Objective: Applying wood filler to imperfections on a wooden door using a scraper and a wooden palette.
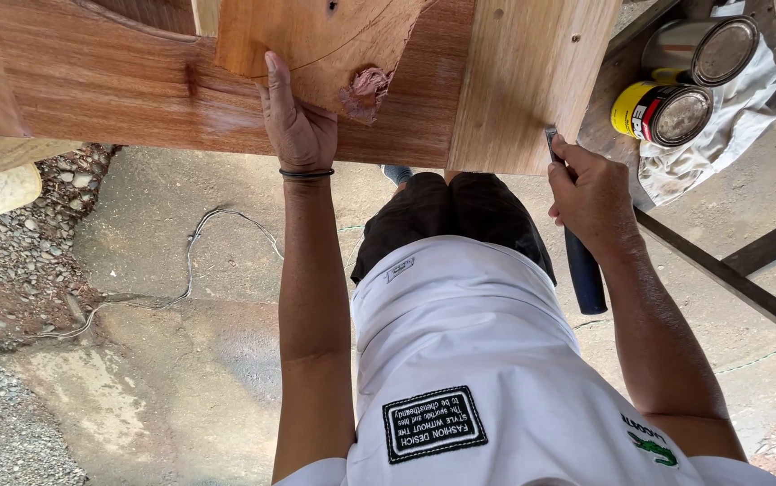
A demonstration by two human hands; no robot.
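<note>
My left hand rests flat against a reddish wooden panel, its fingers laid on a lighter curved board. A blob of pinkish wood filler sits just right of that hand on the board's edge. My right hand grips a tool with a dark blue handle; its metal blade touches the lower edge of a pale upright plank.
Two tins stand on a white cloth at the upper right: a yellow one and a larger one. Dark metal frame bars run along the right. A thin cable lies on the concrete floor, gravel at left.
</note>
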